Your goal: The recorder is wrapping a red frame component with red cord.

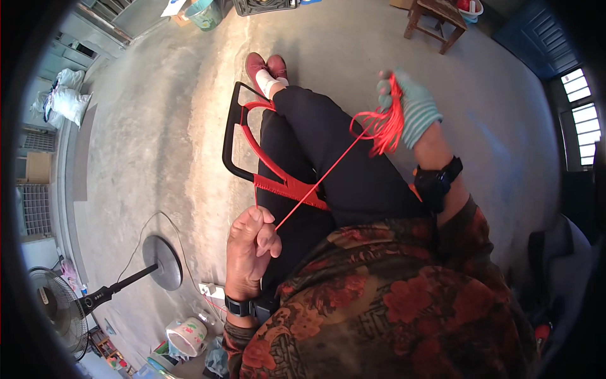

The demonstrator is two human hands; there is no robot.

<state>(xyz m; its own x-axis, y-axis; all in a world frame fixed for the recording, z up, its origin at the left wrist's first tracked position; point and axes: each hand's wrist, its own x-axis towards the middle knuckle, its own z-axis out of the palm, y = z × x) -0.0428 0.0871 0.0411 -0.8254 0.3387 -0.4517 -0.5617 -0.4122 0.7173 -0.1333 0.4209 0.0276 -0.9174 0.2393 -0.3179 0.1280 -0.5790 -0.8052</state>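
Observation:
A black frame (226,136) with a rounded rectangular end rests across my lap, and red cord is wound closely round part of it as a red wrapped band (291,189). My left hand (254,237), bare, pinches the red cord just below the frame's near corner. From there the cord (325,176) runs taut up to the right. My right hand (410,108), in a striped grey-green glove with bare fingertips, is closed round a looped bundle of red cord (386,129), held out beyond my right knee.
A standing fan (60,309) with a round black base (162,262) stands at the left. Near it are a power strip (213,290) and a white patterned bucket (187,336). A wooden stool (435,22) stands at the far right, and white sacks (68,98) lie far left.

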